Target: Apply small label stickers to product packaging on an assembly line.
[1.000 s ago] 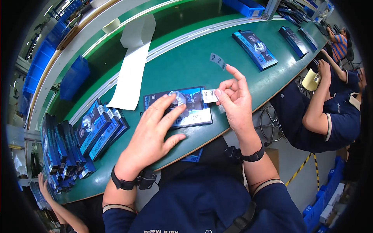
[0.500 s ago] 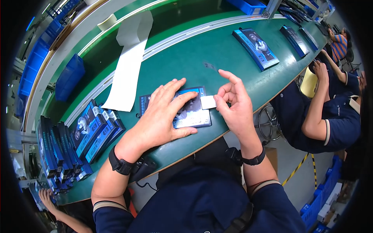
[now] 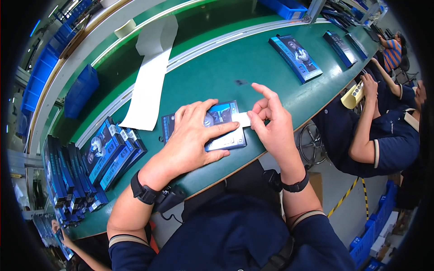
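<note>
A flat blue-and-black box (image 3: pixel 226 141) with a picture on its front lies on the green worktable. My left hand (image 3: pixel 192 131) rests over it with fingers spread, steadying it, and its index fingertip presses at the inner edge of a small white label (image 3: pixel 243 119). Between thumb and fingers, my right hand (image 3: pixel 273 119) pinches the label's outer end, just past the box's right edge; my index finger points up, apart from it. Whether the label is stuck to the box I cannot tell.
Stacked similar boxes (image 3: pixel 106 144) stand at left, beside a long white paper strip (image 3: pixel 149 86). Another box (image 3: pixel 296 58) lies far right. A small dark translucent piece (image 3: pixel 241 82) is beyond my right hand. Co-workers sit at right; one holds a yellow object (image 3: pixel 352 96).
My left index finger has moved from the box front onto the white label's edge. A co-worker's yellow object has turned and tilted. My right hand keeps its pinch.
</note>
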Demonstrator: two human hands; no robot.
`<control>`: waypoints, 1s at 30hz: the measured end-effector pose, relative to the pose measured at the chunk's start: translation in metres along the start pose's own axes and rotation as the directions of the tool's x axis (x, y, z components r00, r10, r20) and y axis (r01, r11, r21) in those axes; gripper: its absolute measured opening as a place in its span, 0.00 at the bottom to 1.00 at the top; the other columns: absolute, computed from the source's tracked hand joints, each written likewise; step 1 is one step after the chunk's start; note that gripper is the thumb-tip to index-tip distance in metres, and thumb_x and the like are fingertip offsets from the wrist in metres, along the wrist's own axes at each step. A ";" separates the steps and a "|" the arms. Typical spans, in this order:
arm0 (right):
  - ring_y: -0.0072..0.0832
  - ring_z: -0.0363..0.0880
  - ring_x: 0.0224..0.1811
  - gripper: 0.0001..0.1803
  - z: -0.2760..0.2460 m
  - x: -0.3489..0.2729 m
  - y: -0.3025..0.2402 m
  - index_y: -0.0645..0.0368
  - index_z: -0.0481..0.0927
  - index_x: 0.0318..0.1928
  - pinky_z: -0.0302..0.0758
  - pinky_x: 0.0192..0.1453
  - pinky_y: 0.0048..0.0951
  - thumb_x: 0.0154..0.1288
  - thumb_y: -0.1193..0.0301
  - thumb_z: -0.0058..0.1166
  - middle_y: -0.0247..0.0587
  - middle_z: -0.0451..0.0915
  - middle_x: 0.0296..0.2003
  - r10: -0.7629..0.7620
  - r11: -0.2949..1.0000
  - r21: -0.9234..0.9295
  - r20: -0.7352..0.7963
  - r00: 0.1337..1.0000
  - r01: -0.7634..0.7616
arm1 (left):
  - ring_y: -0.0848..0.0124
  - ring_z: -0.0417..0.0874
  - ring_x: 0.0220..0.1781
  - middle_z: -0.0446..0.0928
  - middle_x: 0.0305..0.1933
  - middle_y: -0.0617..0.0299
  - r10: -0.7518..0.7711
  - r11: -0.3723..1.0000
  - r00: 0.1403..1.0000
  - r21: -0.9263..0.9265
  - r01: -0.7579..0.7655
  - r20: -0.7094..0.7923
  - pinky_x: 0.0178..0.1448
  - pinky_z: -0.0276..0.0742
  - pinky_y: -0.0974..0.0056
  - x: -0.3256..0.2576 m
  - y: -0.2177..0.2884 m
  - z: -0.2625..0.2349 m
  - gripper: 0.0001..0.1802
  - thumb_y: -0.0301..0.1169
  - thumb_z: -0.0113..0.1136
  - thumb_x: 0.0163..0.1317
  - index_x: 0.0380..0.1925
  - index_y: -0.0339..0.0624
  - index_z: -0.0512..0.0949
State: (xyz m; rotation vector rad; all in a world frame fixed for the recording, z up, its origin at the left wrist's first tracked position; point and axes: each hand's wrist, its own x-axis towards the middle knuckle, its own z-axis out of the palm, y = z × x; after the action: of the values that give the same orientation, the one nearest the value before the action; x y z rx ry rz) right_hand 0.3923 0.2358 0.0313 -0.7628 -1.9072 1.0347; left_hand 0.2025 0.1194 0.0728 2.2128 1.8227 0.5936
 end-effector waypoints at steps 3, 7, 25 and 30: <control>0.14 0.73 0.27 0.34 -0.003 0.000 -0.004 0.57 0.67 0.69 0.71 0.31 0.19 0.64 0.78 0.63 0.32 0.75 0.30 -0.015 1.000 -0.004 -0.078 0.997 0.015 | 0.48 0.64 0.71 0.64 0.71 0.47 0.002 0.999 0.996 0.043 0.002 -0.086 0.74 0.54 0.46 -0.006 0.011 -0.005 0.35 0.40 0.81 0.42 0.56 0.67 0.84; 0.14 0.75 0.31 0.33 0.000 -0.005 -0.016 0.56 0.58 0.73 0.71 0.37 0.16 0.73 0.73 0.57 0.32 0.76 0.33 0.027 0.925 0.380 -0.007 1.000 -0.022 | 0.46 0.64 0.71 0.64 0.71 0.47 -0.029 0.997 0.983 0.061 0.040 -0.182 0.73 0.56 0.45 -0.015 0.029 -0.010 0.35 0.40 0.82 0.40 0.55 0.69 0.84; 0.11 0.66 0.32 0.40 0.017 -0.017 -0.098 0.47 0.45 0.79 0.68 0.39 0.17 0.76 0.74 0.52 0.26 0.67 0.31 0.001 0.200 0.916 0.354 0.935 -0.347 | 0.40 0.63 0.71 0.55 0.70 0.38 0.074 0.983 0.862 -0.110 -0.149 -0.502 0.68 0.70 0.43 -0.041 0.057 -0.009 0.51 0.32 0.87 0.34 0.63 0.63 0.70; 0.10 0.66 0.32 0.39 0.024 -0.020 -0.092 0.48 0.44 0.80 0.68 0.41 0.15 0.77 0.73 0.51 0.25 0.68 0.30 -0.049 0.293 0.893 0.371 0.927 -0.342 | 0.45 0.67 0.66 0.59 0.67 0.42 0.093 0.992 0.868 -0.030 -0.123 -0.488 0.66 0.71 0.46 -0.042 0.062 -0.023 0.51 0.30 0.84 0.33 0.64 0.60 0.72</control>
State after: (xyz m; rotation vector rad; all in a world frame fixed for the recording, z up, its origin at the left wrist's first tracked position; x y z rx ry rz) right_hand 0.3705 0.1667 0.0958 -0.0012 -1.0281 2.2328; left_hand 0.2416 0.0629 0.1115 2.2802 1.8603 1.3160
